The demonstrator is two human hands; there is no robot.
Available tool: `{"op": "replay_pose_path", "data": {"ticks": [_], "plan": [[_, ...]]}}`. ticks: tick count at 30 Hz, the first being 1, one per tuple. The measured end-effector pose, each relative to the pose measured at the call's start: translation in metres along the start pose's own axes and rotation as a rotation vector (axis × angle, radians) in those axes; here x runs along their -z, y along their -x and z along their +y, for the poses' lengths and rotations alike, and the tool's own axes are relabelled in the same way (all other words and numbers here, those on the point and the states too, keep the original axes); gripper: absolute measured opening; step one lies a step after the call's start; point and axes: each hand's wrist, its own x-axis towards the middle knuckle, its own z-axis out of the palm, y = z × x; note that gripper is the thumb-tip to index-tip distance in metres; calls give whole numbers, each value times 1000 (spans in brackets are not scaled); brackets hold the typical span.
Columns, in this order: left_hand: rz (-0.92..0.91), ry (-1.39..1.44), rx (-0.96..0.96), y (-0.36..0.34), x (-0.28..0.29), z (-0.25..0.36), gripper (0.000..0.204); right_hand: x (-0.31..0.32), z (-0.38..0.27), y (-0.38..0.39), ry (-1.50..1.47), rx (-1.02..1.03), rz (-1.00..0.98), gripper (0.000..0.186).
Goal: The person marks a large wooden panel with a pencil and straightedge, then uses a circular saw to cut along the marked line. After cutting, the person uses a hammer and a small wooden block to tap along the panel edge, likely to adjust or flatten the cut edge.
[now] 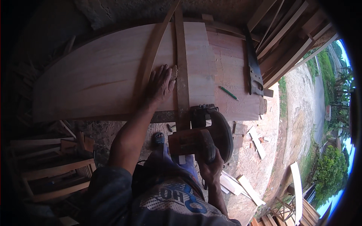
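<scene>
My left hand (162,83) lies on a pale plywood board (102,64), fingers stretched out, with the thumb side against a long straight wooden batten (182,75) that crosses the board front to back. A thinner wooden strip (158,45) lies at an angle to the left of the batten. My right hand (209,164) grips the handle of a dark circular saw (222,132), which sits at the board's near edge beside the batten; its blade is hidden. A green pencil (229,93) and a handsaw (254,79) rest on the pinker board section at the right.
Long timber pieces (290,45) lean at the back right. A wooden frame (56,165) stands at lower left. Offcuts (256,141) lie on the dusty ground (271,132) below the board, near my sandaled foot (158,137). A road with greenery runs along the far right.
</scene>
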Motion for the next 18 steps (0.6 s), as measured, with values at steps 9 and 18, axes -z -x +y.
{"op": "replay_pose_path", "data": {"ticks": [9,18], "plan": [[8,-34,1,-1,5,1,55,-9,14,-4,-97,-65,-107,44],[-7,6,-6,-2,12,2,53,-9,20,-8,-155,-122,-139,45]]}}
